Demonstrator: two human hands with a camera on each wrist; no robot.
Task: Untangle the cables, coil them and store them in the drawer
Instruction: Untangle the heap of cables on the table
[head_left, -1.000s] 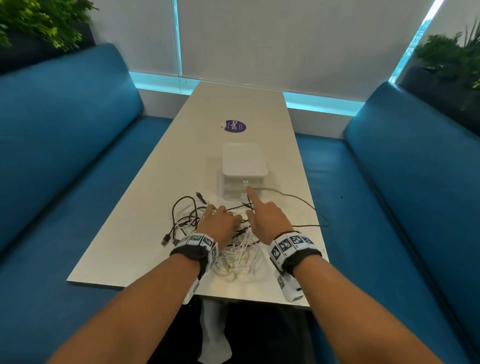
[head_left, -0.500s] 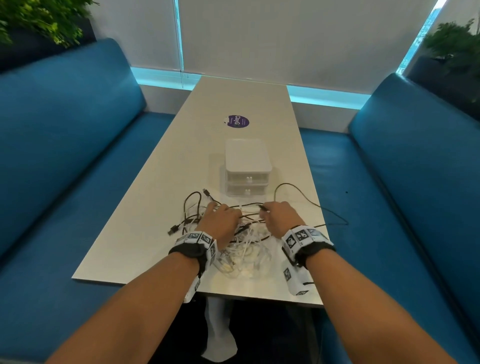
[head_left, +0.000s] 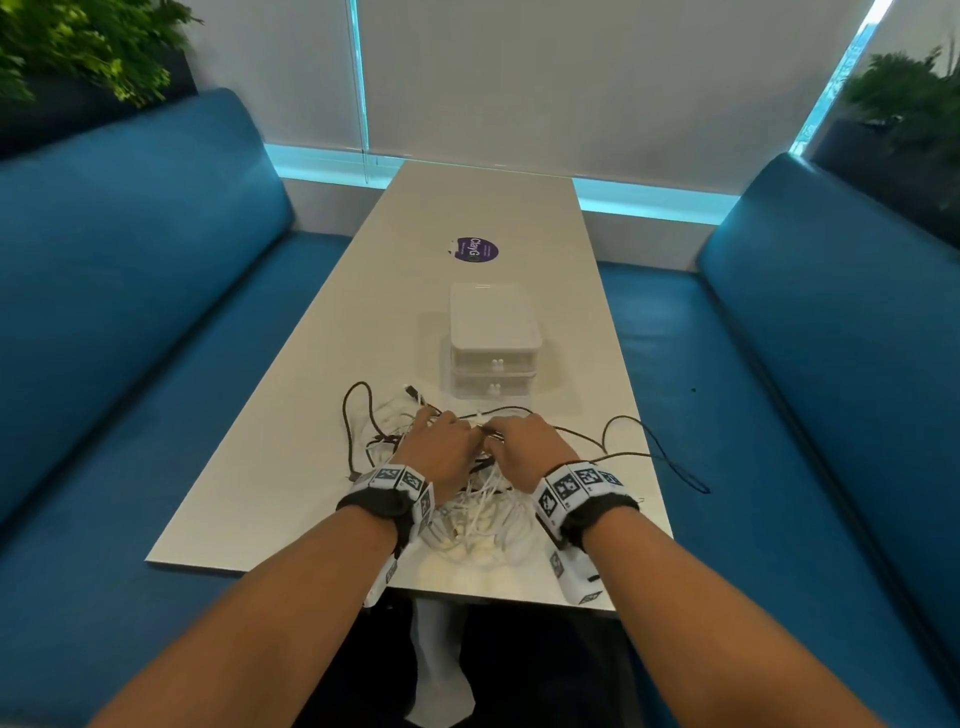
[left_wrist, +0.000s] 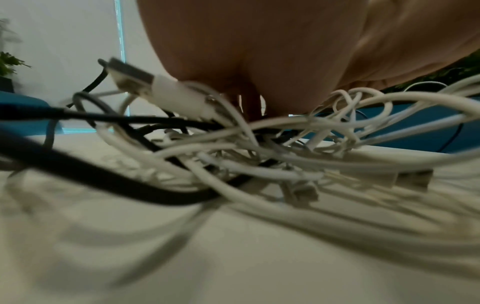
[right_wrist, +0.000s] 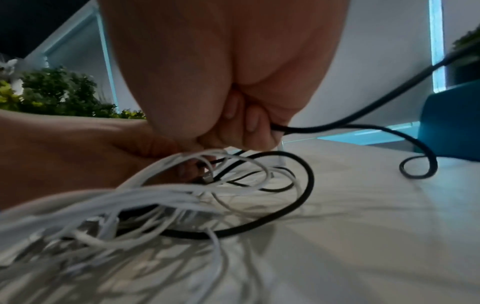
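Landmark: drawer unit, two-tier, white, both drawers closed, on the table.
Cables: a tangle of white cables and black cables is seen on the near side of the drawer unit, beneath both hands.
Right hand: fingers are curled around a black cable, which emerges at the fingertips and loops away over the table.
Left hand: laid on the tangle just beside the right hand; finger state cannot be told.
USB plug: white, raised above the tangle beside the left palm.
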